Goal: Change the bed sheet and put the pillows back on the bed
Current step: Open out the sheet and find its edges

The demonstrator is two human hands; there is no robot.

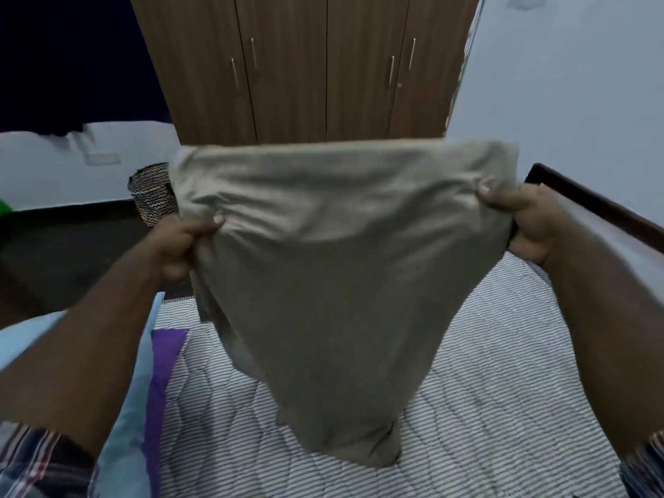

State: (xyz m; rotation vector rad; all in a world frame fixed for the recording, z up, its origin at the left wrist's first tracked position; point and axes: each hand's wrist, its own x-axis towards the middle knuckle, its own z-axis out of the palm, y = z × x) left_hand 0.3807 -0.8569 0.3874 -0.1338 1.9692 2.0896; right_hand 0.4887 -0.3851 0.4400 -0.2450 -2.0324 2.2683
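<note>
Both hands raise a folded beige bed sheet (pixel 323 267) above a bare striped mattress (pixel 485 389). The left hand (pixel 179 246) grips the sheet's left side, thumb on the near face and fingers curled behind the cloth. The right hand (pixel 521 217) grips the right side in the same way, thumb forward. The hands stand well apart, and the sheet's upper edge runs taut and nearly level just above them. Below the hands the sheet narrows and hangs in layers; its lower end appears to touch the mattress between the forearms.

Below the left forearm a pale blue cloth (pixel 122 407) and a purple cloth (pixel 161 372) lie along the mattress's left edge. Beyond the right hand a dark wooden bed frame (pixel 593 206) borders the mattress against a pale wall (pixel 575 84). Bare mattress surface lies on either side of the hanging sheet and toward the right forearm.

Just beyond the left hand, partly hidden by the sheet, stands a woven zigzag-patterned basket (pixel 151 192) on the dark floor (pixel 64 246); its contents cannot be seen. Behind the sheet's upper edge rises a brown wooden wardrobe (pixel 294 66) with all visible doors closed. Checked shirt sleeves (pixel 39 461) show at the lower corners.
</note>
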